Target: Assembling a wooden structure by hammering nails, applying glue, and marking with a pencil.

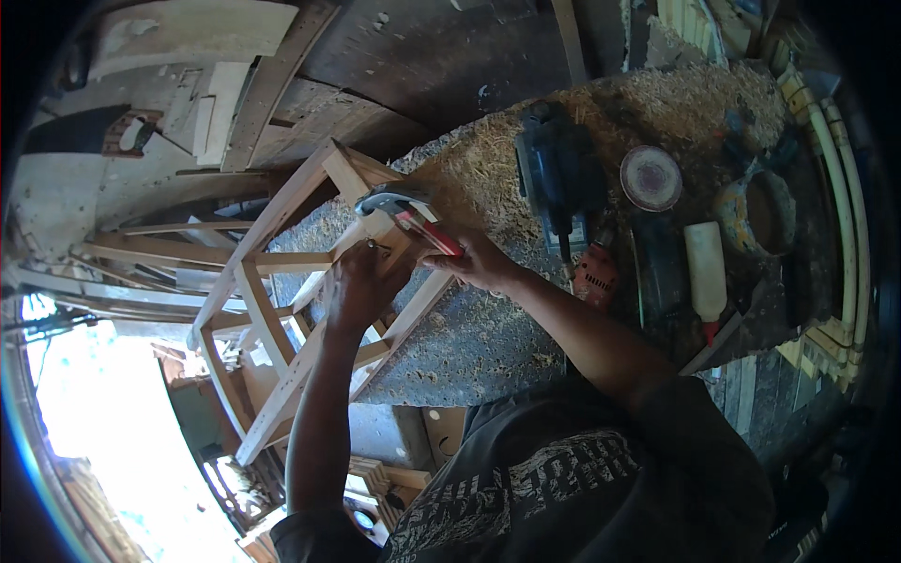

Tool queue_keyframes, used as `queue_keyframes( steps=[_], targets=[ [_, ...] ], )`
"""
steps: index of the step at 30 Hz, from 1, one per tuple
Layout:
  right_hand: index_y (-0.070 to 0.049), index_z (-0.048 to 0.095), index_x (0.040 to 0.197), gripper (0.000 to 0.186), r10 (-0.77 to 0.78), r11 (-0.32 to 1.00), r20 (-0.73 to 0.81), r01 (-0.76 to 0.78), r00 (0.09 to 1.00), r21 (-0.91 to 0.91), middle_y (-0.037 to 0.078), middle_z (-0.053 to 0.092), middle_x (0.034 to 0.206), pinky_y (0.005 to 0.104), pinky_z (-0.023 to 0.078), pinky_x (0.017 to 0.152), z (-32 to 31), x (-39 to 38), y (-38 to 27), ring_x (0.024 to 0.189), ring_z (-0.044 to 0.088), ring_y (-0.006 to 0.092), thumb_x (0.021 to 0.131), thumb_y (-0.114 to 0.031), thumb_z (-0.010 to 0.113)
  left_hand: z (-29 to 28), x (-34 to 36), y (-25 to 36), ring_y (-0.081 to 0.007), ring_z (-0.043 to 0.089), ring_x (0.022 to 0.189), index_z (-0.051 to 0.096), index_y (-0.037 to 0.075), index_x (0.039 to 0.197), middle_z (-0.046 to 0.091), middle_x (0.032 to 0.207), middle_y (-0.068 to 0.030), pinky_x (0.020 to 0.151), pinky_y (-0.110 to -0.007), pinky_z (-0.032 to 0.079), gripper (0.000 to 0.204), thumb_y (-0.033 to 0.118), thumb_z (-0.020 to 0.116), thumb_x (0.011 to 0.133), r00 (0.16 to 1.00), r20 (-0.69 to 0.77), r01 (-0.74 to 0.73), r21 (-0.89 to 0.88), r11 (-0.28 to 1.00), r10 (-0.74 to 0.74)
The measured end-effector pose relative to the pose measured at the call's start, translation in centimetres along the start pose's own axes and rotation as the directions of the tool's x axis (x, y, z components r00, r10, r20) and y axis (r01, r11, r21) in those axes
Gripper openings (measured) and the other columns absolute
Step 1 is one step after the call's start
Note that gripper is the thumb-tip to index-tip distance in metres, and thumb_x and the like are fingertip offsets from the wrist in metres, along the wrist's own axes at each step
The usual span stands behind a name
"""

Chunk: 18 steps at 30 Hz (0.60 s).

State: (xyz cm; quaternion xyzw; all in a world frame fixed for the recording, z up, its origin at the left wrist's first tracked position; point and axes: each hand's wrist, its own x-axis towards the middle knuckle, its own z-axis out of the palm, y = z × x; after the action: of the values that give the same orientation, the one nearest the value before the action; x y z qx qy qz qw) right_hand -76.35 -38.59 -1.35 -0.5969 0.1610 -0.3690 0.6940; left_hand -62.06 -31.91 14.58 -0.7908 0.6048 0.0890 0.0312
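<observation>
Sawdust-strewn bench: one hammer, two hands.

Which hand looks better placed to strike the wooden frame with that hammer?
The right hand, probably: it grips the red-handled hammer, whose head sits just above the wooden frame. The left hand is pressed against the frame's joint, seemingly steadying it.

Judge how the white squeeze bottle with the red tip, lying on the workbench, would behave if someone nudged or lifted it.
The white squeeze bottle lies on its side and looks round, so a sideways nudge would probably roll it, though the sawdust-strewn workbench may slow it. It appears to be plastic, so likely light and slightly squashy rather than fragile.
</observation>
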Motion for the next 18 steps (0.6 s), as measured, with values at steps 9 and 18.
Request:
queue_keyframes(
  steps=[9, 18],
  targets=[
    [-0.004, 0.056, 0.123, 0.036, -0.016, 0.941, -0.051, -0.002, 0.999, -0.337, 0.014, 0.067, 0.095, 0.0357, 0.052, 0.076, -1.2, -2.1, -6.8, 0.088, 0.068, 0.0237, 0.094, -0.023, 0.064, 0.4, -0.2, -0.5, -0.0369, 0.066, 0.090, 0.066, 0.003, 0.096, 0.068, 0.094, -0.0196, 0.081, -0.048, 0.051, 0.044, 0.043, 0.072, 0.079, 1.000, -0.021, -0.010, -0.028, 1.000, 0.010],
    [-0.009, 0.034, 0.147, 0.049, -0.040, 0.837, 0.066, 0.069, 0.997, -0.543, 0.023, 0.065, 0.112, 0.0414, 0.052, 0.074, -1.0, -2.4, -21.8, 0.088, 0.068, 0.0352, 0.101, -0.015, 0.049, 1.0, -0.7, -2.4, -0.0357, 0.067, 0.085, 0.067, 0.002, 0.093, 0.068, 0.088, -0.0205, 0.079, -0.046, 0.051, 0.046, 0.046, 0.071, 0.078, 0.993, -0.115, -0.064, -0.223, 0.973, 0.039]
  ],
)
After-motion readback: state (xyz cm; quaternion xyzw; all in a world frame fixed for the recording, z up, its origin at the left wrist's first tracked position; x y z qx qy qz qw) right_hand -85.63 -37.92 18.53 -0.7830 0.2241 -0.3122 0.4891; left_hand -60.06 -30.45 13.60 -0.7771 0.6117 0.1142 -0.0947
